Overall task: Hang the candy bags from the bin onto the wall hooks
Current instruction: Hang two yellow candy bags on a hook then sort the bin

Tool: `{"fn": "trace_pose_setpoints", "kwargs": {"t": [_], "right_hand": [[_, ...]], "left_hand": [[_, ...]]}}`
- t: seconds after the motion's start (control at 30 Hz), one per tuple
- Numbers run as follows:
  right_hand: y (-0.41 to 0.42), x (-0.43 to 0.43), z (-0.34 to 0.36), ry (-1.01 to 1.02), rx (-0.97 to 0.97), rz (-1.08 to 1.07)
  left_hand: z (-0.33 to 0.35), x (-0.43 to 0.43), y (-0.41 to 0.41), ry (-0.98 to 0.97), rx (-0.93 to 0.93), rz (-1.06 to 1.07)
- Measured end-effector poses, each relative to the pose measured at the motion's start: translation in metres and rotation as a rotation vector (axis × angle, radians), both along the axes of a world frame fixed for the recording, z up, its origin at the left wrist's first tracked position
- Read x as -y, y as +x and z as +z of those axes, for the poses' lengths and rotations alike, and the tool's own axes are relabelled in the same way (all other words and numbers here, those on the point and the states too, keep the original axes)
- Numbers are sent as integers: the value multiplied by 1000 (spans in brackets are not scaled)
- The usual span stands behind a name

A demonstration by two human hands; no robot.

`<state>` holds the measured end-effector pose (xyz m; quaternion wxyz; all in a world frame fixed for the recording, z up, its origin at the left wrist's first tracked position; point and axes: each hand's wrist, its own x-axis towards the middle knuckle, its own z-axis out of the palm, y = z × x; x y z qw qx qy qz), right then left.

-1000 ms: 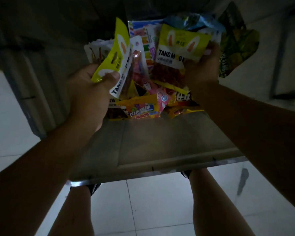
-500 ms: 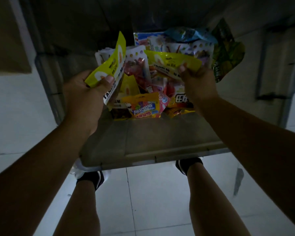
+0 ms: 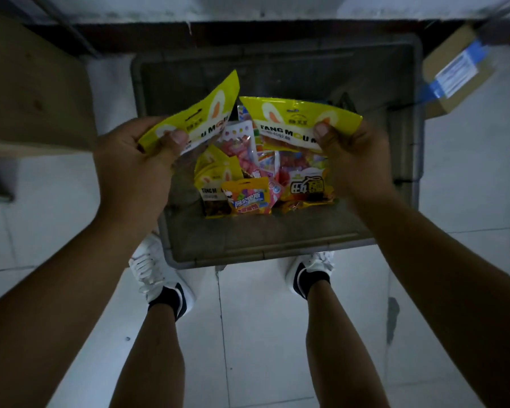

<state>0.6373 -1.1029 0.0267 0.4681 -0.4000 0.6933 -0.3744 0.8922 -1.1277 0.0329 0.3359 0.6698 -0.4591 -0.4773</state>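
A grey plastic bin (image 3: 265, 254) stands on the floor between my feet, holding several colourful candy bags (image 3: 248, 198). My left hand (image 3: 133, 166) pinches a yellow bag with a rabbit-ear print (image 3: 206, 113) by its top corner, thumb on the front. My right hand (image 3: 354, 154) pinches a second yellow bag of the same kind (image 3: 292, 119), held flat above the bin. Both bags hang over the pile. No wall hooks are in view.
A wooden board or shelf (image 3: 27, 83) lies at the left. A cardboard box with a blue label (image 3: 457, 69) sits at the upper right. White tiled floor (image 3: 248, 334) surrounds the bin; my white shoes (image 3: 156, 278) stand at its near edge. A dark wall base runs along the top.
The view has tilted down so the bin is seen from above. Both hands still hold their yellow bags, now lifted level and side by side over the pile.
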Motion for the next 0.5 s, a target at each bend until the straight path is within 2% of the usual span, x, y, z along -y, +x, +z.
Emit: {"fn": "trace_pose_setpoints", "kwargs": {"t": [0.5], "right_hand": [[20, 49, 244, -352, -44, 114]], "left_hand": [[201, 67, 18, -355, 99, 81]]}}
